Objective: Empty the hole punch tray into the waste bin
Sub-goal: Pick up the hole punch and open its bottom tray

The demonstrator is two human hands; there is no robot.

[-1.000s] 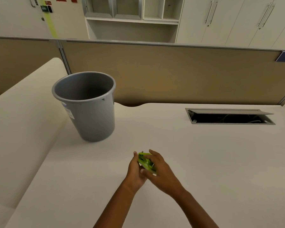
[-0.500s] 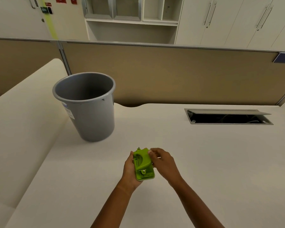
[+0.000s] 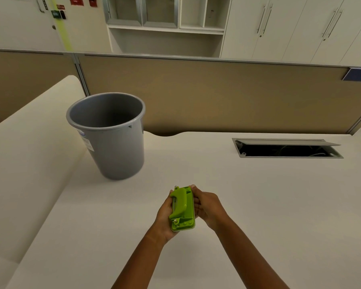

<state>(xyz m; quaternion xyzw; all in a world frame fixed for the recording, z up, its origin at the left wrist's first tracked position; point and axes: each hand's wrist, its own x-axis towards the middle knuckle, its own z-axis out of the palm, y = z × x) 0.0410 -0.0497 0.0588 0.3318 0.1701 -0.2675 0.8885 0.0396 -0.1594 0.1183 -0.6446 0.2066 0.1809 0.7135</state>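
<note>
Since a second ago, both hands have turned the bright green plastic hole punch [image 3: 182, 207] lever-up. Left hand [image 3: 165, 215] cradles its underside, right hand [image 3: 208, 207] clamps its right edge, above the white counter [image 3: 258, 205], near the grey plastic waste bin [image 3: 113, 138].

Green hole punch [image 3: 183, 207] glossy plastic; grey bin [image 3: 111, 140] smooth plastic.

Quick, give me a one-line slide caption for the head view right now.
Both hands, left and right, hold a green hole punch above the white desk, short of the grey waste bin.
</note>
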